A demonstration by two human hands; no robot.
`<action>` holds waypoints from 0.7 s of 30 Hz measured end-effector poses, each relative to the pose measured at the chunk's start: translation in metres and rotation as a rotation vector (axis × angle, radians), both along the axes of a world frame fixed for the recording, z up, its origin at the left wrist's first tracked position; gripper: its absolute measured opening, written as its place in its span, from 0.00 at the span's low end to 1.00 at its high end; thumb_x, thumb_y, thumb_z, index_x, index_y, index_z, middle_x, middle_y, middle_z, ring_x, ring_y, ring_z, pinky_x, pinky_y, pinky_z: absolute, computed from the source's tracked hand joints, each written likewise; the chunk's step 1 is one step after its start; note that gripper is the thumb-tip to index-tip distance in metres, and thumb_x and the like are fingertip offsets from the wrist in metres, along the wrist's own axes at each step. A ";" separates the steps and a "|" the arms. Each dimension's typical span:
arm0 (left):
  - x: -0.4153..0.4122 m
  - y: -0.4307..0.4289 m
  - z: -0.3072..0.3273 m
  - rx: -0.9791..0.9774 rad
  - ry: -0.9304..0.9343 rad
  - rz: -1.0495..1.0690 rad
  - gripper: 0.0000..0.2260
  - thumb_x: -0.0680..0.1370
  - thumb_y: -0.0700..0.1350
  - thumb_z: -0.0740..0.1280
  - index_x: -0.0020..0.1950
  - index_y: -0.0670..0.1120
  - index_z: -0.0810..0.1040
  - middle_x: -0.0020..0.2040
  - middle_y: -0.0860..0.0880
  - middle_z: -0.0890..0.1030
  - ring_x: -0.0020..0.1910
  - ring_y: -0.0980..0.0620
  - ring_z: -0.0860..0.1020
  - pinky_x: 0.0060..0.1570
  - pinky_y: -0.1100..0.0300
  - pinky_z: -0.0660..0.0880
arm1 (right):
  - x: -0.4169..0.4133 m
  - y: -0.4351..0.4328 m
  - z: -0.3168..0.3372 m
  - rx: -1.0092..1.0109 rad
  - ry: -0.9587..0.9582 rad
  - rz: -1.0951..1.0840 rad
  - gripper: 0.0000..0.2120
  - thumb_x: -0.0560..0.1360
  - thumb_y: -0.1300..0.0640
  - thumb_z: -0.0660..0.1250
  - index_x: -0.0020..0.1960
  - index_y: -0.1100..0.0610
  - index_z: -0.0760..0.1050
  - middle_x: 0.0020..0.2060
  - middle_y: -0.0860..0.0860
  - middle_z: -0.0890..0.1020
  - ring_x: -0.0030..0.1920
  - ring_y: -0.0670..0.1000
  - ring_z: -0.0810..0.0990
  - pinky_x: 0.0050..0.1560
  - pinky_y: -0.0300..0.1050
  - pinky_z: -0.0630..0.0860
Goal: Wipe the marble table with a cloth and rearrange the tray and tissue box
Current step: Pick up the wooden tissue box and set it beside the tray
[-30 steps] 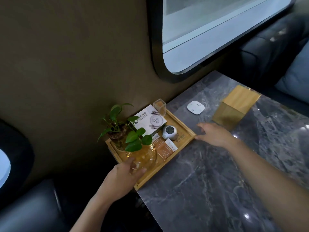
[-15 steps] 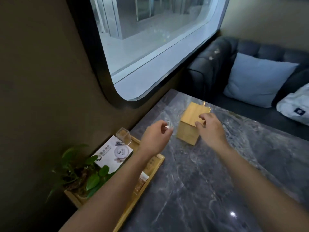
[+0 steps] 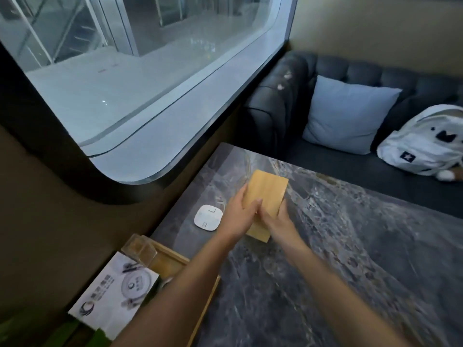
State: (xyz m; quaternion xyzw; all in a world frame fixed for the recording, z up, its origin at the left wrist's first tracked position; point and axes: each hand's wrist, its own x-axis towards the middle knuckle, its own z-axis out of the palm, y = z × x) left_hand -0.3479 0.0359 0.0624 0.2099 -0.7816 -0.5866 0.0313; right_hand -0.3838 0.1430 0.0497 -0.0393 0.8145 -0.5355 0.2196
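Spanning most of the view, the marble table (image 3: 350, 259) has its middle bare, probably so a cloth can pass over it, though no cloth shows here. The tray (image 3: 175, 261) sits at the table's wall-side edge near the person, and just beyond it lies a small white pad (image 3: 208, 217). Further out, the tissue box (image 3: 266, 196) is tipped off the marble, the left hand (image 3: 240, 214) and right hand (image 3: 275, 221) closed on opposite sides, seemingly to carry it somewhere new.
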 end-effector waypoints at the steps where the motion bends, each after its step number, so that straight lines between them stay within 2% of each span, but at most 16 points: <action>1: -0.003 -0.002 -0.004 -0.021 -0.002 0.011 0.26 0.77 0.53 0.61 0.74 0.50 0.59 0.74 0.46 0.64 0.70 0.48 0.65 0.69 0.50 0.63 | 0.000 -0.002 -0.002 0.022 0.006 0.027 0.42 0.72 0.42 0.63 0.74 0.56 0.42 0.72 0.57 0.63 0.69 0.57 0.64 0.69 0.56 0.63; 4: -0.007 -0.012 -0.010 -0.073 -0.007 0.031 0.27 0.77 0.54 0.61 0.74 0.49 0.58 0.73 0.45 0.64 0.70 0.47 0.65 0.67 0.50 0.63 | 0.000 -0.005 -0.005 0.044 0.096 0.133 0.46 0.70 0.46 0.68 0.74 0.58 0.42 0.73 0.57 0.59 0.72 0.57 0.59 0.71 0.58 0.59; 7: -0.009 -0.023 -0.009 -0.074 -0.028 0.054 0.31 0.75 0.59 0.62 0.73 0.48 0.58 0.71 0.45 0.65 0.67 0.47 0.67 0.66 0.48 0.66 | 0.000 -0.004 -0.002 0.133 0.232 0.213 0.45 0.70 0.45 0.68 0.74 0.55 0.43 0.75 0.53 0.56 0.74 0.53 0.55 0.73 0.60 0.54; 10: -0.007 -0.032 -0.006 -0.059 -0.054 0.110 0.32 0.72 0.62 0.63 0.69 0.46 0.61 0.67 0.46 0.68 0.61 0.49 0.70 0.60 0.49 0.70 | 0.000 -0.005 0.000 0.246 0.397 0.305 0.41 0.72 0.46 0.65 0.74 0.56 0.44 0.76 0.52 0.52 0.74 0.50 0.51 0.73 0.54 0.48; 12: -0.007 -0.039 -0.006 -0.150 -0.115 0.159 0.34 0.70 0.65 0.63 0.66 0.42 0.64 0.65 0.43 0.71 0.62 0.44 0.72 0.61 0.45 0.71 | 0.003 -0.009 0.000 0.269 0.488 0.388 0.39 0.73 0.48 0.65 0.74 0.55 0.45 0.76 0.52 0.52 0.74 0.48 0.50 0.71 0.52 0.49; 14: -0.007 -0.045 -0.006 -0.170 -0.198 0.182 0.41 0.67 0.69 0.63 0.67 0.39 0.63 0.67 0.40 0.70 0.65 0.41 0.69 0.64 0.41 0.69 | 0.007 -0.016 -0.001 0.273 0.557 0.445 0.39 0.72 0.49 0.65 0.74 0.55 0.47 0.76 0.52 0.53 0.74 0.48 0.51 0.70 0.52 0.52; 16: -0.005 -0.050 -0.008 -0.106 -0.255 0.183 0.48 0.64 0.70 0.65 0.71 0.39 0.58 0.71 0.39 0.64 0.69 0.40 0.65 0.67 0.40 0.66 | 0.010 -0.021 -0.005 0.257 0.627 0.478 0.38 0.72 0.49 0.66 0.74 0.55 0.48 0.75 0.51 0.56 0.74 0.47 0.53 0.68 0.50 0.53; 18: -0.002 -0.054 -0.011 -0.032 -0.279 0.202 0.48 0.64 0.67 0.68 0.72 0.39 0.56 0.72 0.39 0.60 0.70 0.40 0.63 0.67 0.41 0.65 | 0.012 -0.026 -0.009 0.245 0.674 0.495 0.38 0.71 0.49 0.66 0.74 0.54 0.50 0.75 0.51 0.58 0.74 0.46 0.54 0.66 0.47 0.52; 20: 0.001 -0.060 -0.016 0.126 -0.264 0.254 0.44 0.65 0.63 0.71 0.71 0.38 0.60 0.70 0.40 0.64 0.67 0.42 0.67 0.64 0.45 0.69 | 0.013 -0.030 -0.014 0.250 0.680 0.525 0.38 0.71 0.49 0.66 0.74 0.53 0.50 0.75 0.50 0.56 0.74 0.46 0.54 0.66 0.47 0.51; 21: 0.002 -0.063 -0.018 0.221 -0.249 0.278 0.41 0.65 0.61 0.72 0.69 0.38 0.64 0.68 0.39 0.68 0.64 0.43 0.70 0.60 0.49 0.72 | 0.013 -0.032 -0.015 0.256 0.676 0.550 0.38 0.71 0.49 0.66 0.74 0.53 0.49 0.75 0.50 0.55 0.74 0.46 0.53 0.67 0.47 0.49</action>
